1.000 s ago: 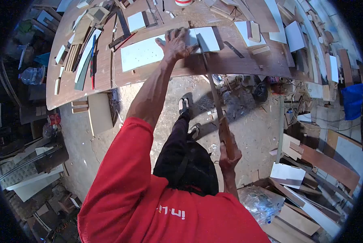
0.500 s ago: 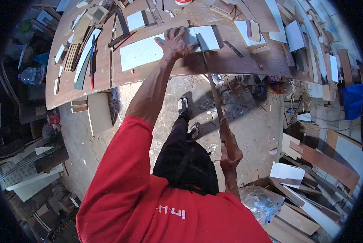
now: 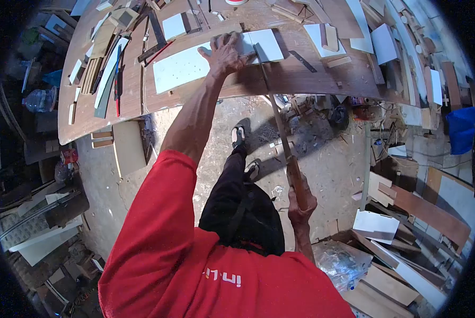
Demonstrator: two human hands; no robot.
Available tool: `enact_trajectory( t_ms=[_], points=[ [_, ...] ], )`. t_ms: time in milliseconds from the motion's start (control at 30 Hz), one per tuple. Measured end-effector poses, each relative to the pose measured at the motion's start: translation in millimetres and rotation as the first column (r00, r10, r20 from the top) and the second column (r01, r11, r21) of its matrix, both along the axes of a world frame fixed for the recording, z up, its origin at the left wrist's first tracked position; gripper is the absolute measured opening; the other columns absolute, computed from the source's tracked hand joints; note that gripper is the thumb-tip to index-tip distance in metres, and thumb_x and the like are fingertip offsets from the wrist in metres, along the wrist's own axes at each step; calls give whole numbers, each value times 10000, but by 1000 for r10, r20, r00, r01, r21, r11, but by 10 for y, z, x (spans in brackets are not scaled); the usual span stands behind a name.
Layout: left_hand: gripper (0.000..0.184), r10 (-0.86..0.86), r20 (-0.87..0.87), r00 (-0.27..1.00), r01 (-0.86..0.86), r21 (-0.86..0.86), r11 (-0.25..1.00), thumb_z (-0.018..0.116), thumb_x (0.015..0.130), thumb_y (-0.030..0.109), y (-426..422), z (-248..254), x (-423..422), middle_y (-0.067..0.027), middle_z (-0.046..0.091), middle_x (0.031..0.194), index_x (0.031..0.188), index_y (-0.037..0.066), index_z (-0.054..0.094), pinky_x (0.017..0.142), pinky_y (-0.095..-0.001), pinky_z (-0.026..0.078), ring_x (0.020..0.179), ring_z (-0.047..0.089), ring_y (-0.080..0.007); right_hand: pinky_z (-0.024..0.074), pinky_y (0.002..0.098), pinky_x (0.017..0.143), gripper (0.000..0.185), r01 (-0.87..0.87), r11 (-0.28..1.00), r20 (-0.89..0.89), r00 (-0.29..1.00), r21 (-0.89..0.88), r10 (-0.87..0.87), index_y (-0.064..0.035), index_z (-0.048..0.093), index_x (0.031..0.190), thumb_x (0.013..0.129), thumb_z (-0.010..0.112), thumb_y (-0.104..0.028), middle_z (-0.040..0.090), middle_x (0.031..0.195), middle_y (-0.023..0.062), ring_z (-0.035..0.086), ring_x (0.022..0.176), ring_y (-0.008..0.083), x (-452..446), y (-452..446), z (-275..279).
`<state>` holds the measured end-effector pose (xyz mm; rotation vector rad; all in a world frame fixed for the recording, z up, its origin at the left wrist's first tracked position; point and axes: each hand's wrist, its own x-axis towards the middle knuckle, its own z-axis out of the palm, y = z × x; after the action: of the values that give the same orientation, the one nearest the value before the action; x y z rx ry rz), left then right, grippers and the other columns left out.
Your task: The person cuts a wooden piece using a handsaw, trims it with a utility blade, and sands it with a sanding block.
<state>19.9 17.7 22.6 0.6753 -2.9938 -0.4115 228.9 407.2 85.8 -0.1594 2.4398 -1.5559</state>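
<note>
A long white board (image 3: pixel 179 68) lies across the wooden workbench (image 3: pixel 221 87) near its front edge. My left hand (image 3: pixel 227 55) presses down on it with the fingers spread. Below the bench edge, my right hand (image 3: pixel 301 205) is closed round the wooden handle of a handsaw (image 3: pixel 282 127). The saw's narrow blade slants up to the board, just right of my left hand. Its toothed edge meets the board at a line across it, with a shorter white portion (image 3: pixel 266 45) to the right of the blade.
On the bench are a dark metal square (image 3: pixel 155 32), a red pencil-like stick (image 3: pixel 160 53), a dark flat strip (image 3: pixel 302 61) and several offcuts. Wood scraps and boards (image 3: pixel 431 214) pile up at the right. A clear plastic bag (image 3: pixel 339 265) lies near my right arm.
The view has shifted slightly, so the bench sits a little higher and further left. The saw and both hands hold nearly the same positions; any stroke is very small.
</note>
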Motion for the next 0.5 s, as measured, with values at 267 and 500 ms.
enact_trajectory(
  t_ms=[267, 500],
  points=[
    [840, 18, -23, 1000, -18, 3, 1000, 670, 730, 551, -58, -95, -40, -64, 305, 1523, 1458, 307, 327, 984, -820, 93, 1413, 183, -402, 537, 346, 730, 383, -56, 997, -128, 990, 48, 62, -7, 593, 1227, 847, 581, -58, 692, 1022, 184, 708, 880, 264, -99, -27, -153],
    [857, -25, 19, 1000, 23, 98, 995, 557, 764, 715, -28, 44, -2, -106, 253, 1555, 1479, 316, 302, 965, -822, 44, 1416, 158, -446, 525, 328, 765, 429, -20, 1000, -270, 963, -17, 15, 50, 580, 1240, 813, 582, 11, 691, 1037, 160, 676, 907, 202, -44, 176, 118]
  ],
)
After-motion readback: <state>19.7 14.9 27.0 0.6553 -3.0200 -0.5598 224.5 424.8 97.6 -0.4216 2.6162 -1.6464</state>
